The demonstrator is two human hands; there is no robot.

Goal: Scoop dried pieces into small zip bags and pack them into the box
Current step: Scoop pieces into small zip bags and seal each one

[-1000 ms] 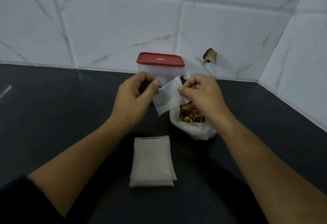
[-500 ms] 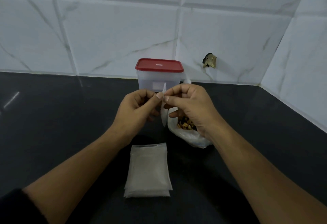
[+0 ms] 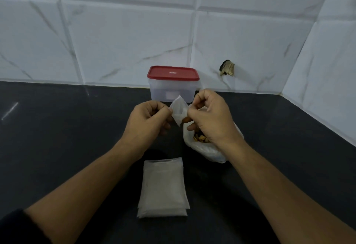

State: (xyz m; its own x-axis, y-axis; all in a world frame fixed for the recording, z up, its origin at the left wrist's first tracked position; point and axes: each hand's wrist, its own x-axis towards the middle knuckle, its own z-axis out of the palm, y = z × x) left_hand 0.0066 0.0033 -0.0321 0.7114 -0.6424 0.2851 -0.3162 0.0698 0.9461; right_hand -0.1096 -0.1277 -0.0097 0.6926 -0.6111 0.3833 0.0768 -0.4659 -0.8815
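My left hand [image 3: 148,120] and my right hand [image 3: 210,120] both pinch a small white zip bag [image 3: 178,110], held above the black counter. The bag's top is spread a little between my fingers. Under my right hand lies a larger white plastic bag [image 3: 210,150] with brownish dried pieces [image 3: 200,138] showing at its mouth. A clear plastic box with a red lid [image 3: 172,73] stands shut behind my hands, against the wall. A stack of empty small zip bags [image 3: 162,187] lies flat on the counter close to me.
White marble-look tiles form the back wall and the right wall, which meet at a corner. A chipped hole [image 3: 227,68] marks the back wall to the right of the box. The black counter [image 3: 57,128] stretches off to the left.
The small zip bag was pressed nearly edge-on between my fingertips half a second ago; now my hands have drawn slightly apart and its top is spread. The view has tilted slightly.
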